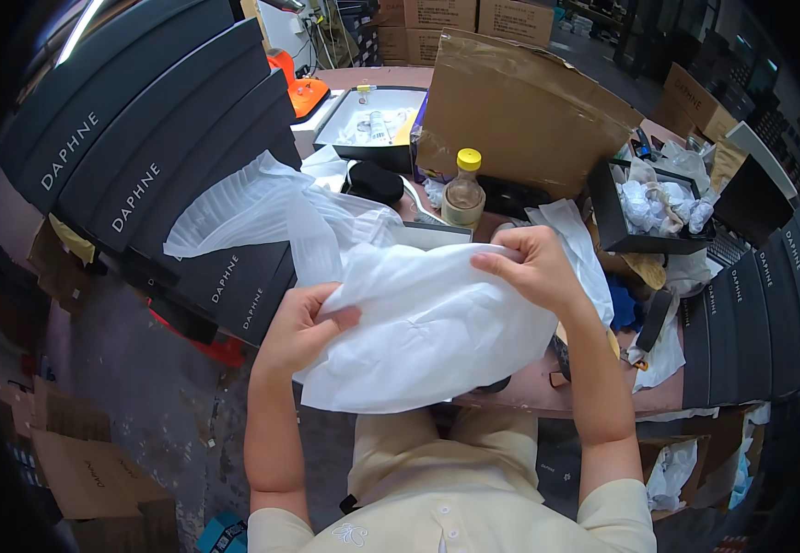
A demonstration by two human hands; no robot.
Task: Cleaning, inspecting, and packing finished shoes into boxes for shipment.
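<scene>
A large sheet of white tissue paper (427, 332) is stretched between my two hands, in front of my body and above the table's near edge. My left hand (306, 330) pinches its left side between thumb and fingers. At the upper right edge, my right hand (538, 267) grips the paper the same way. Behind it, more crumpled white tissue paper (234, 207) spreads leftward over dark boxes. Part of an open box (437, 236) shows just beyond the held sheet; most of it is hidden. A bottle with a yellow cap (464, 189) stands behind that box.
Stacks of dark shoe boxes (142, 138) rise at the left, and more boxes (750, 323) stand at the right. A cardboard carton (519, 120) blocks the table's back. A black box of crumpled paper (648, 203) sits back right. An orange object (303, 92) is at the back left.
</scene>
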